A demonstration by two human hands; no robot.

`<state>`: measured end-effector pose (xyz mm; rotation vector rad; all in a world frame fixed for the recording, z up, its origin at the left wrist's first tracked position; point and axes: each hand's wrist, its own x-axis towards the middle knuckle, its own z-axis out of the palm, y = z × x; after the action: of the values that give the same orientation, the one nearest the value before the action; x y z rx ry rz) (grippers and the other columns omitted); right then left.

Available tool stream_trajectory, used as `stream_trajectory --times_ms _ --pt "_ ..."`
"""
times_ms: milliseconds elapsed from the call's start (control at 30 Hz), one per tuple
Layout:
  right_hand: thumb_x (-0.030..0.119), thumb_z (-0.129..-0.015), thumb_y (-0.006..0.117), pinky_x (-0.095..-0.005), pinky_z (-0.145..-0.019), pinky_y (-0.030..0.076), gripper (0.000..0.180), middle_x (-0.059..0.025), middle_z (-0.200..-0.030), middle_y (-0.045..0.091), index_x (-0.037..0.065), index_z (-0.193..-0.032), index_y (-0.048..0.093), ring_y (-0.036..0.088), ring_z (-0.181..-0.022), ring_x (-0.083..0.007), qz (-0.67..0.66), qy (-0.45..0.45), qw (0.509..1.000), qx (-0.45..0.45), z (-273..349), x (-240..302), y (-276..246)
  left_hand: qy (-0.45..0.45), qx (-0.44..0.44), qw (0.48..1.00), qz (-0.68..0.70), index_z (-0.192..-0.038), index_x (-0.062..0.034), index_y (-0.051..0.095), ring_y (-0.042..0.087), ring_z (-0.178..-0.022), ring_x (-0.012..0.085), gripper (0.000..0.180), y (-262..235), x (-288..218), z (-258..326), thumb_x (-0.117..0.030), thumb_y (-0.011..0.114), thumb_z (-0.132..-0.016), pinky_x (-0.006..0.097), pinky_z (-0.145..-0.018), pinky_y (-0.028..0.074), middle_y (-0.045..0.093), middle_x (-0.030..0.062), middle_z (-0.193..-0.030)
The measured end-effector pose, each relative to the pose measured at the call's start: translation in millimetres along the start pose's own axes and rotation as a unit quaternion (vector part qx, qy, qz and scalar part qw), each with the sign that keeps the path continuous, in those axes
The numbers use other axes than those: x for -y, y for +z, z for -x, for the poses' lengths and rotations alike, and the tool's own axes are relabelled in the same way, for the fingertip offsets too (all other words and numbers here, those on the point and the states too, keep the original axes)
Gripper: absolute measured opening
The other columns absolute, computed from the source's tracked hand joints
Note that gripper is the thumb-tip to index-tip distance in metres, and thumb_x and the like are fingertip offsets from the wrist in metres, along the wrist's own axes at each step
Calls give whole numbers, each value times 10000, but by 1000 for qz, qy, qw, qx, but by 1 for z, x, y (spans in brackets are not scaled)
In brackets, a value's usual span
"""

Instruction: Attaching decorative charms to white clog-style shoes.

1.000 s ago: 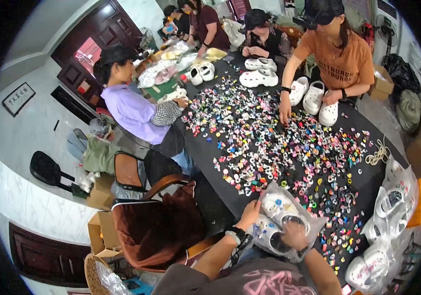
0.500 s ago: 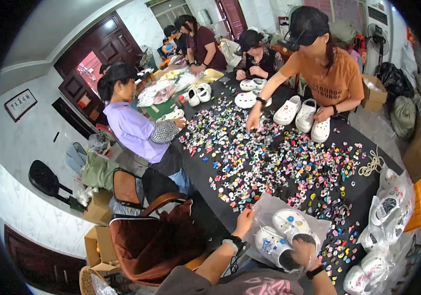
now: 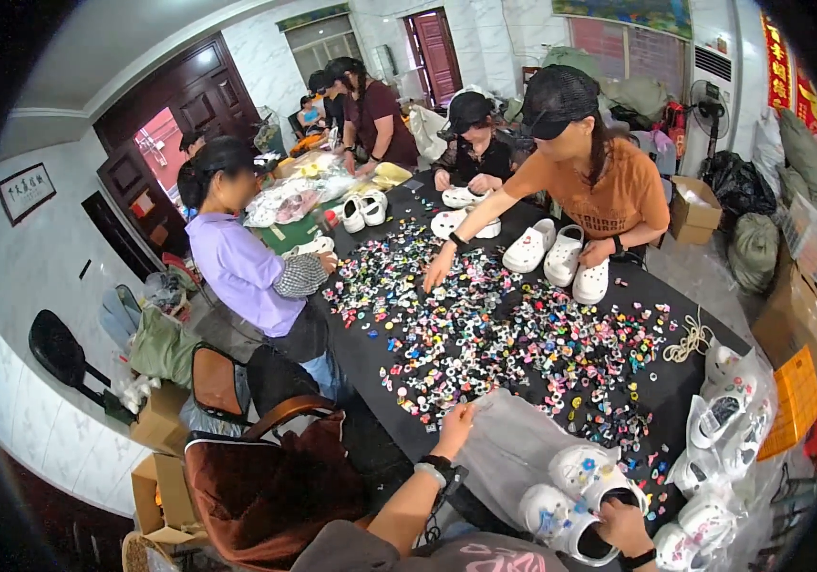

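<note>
My left hand (image 3: 454,429) is closed in a pinch on one end of a clear plastic bag (image 3: 515,440), holding it stretched over the table's near edge. My right hand (image 3: 625,527) grips a pair of white clogs (image 3: 585,469) at their heel openings, its fingers partly hidden inside. Blue and other coloured charms decorate the clogs' tops. The bag runs from my left hand to the toes of the pair; whether the toes are still inside it I cannot tell. Beyond the bag, many small colourful shoe charms (image 3: 523,334) lie spread over the black table (image 3: 370,377).
Bagged white clogs (image 3: 728,419) and a cord bundle (image 3: 689,340) lie on the right side. Across the table, a person in orange (image 3: 589,181) reaches into the charms beside white clogs (image 3: 561,255). A person in purple (image 3: 241,257) stands left, behind a brown-draped chair (image 3: 265,477).
The clogs in my right hand have shifted right and toward me, away from my left hand. The bag now stretches out between them. The orange-shirted person's reaching hand has moved left over the charms.
</note>
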<state>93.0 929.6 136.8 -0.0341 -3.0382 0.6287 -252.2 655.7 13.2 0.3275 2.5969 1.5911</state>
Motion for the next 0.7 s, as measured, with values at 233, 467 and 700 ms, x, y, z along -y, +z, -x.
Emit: stream_trajectory --times_ms 233,467,700 --pt "142 -553 675 -426 -548 465 219 -131 -698 550 49 -715 561 580 -627 -337 43 27 999 -13 35 3 -53 -32 8 996 -86 -856 1 613 616 -672 282 307 -14 28 17 -294 556 -917 388 -620 453 635 156 -731" --pt "-25 -573 608 -445 -794 483 448 -200 -964 622 34 -1016 630 585 -915 -409 -34 145 979 -142 59 -2 -89 55 -86 991 -81 -888 1 596 605 -756 322 218 -48 83 1 -208 545 -923 406 -703 472 638 172 -832" --pt "90 -634 697 -432 -622 476 330 -139 -867 564 37 -929 559 584 -751 -376 -21 127 979 -157 -4 37 -98 -31 -39 999 -17 -1006 31 529 515 -799 236 285 -45 75 15 -246 476 -968 352 -755 429 554 141 -886"
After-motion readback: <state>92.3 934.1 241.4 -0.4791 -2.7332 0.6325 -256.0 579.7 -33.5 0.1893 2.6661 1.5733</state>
